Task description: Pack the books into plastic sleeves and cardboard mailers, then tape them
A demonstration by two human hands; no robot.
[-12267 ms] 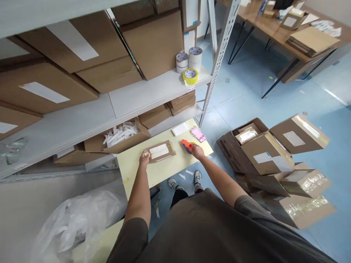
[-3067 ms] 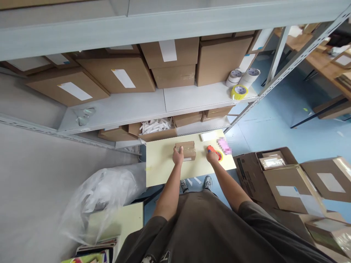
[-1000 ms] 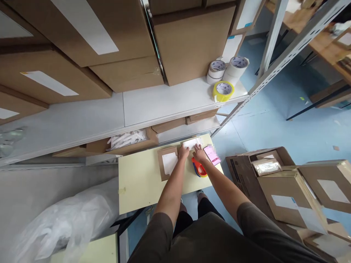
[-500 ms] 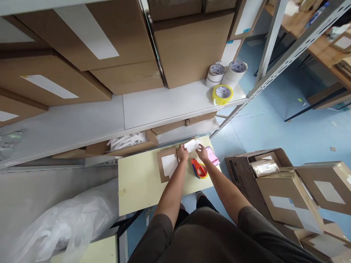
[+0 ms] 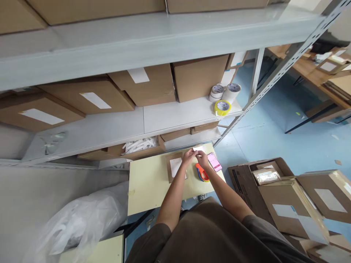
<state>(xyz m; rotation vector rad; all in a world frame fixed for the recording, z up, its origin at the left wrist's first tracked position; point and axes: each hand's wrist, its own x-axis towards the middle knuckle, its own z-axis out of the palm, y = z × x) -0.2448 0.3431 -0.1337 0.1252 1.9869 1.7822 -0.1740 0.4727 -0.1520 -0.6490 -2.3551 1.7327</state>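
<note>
White paper point(image 5: 200, 148), one item, sheet or stack not distinguishable. Location: far right end of the pale yellow worktop point(image 5: 145, 188), at 1 o'clock from the joined hands, touching the fingertips. Clock directions run from that meeting point, with 12 away from the wearer.

Left hand point(image 5: 189, 157): fingers bent inward, tips pinching at the paper's near edge.
Right hand point(image 5: 202, 158): likewise, tips meeting the left hand's; exact grip of each finger too small to make out.

Step in hand, as judged: fine two-handed work at the paper's edge, perhaps parting or lifting it.
Next move, as judged: calls for fingertip precision, an even pull and no creasing.

Adjacent items:
Cardboard box point(image 5: 169, 171), lying flat at 8 o'clock, white label on top, partly behind the left forearm.
Tape dispenser point(image 5: 200, 170), orange and blue, at 5 o'clock, just beside the right forearm, ungripped.
Phone point(image 5: 215, 163), pink screen lit, between 3 and 4 o'clock.
Yellow tape roll point(image 5: 222, 112), on the shelf at 1 o'clock, well apart.
</note>
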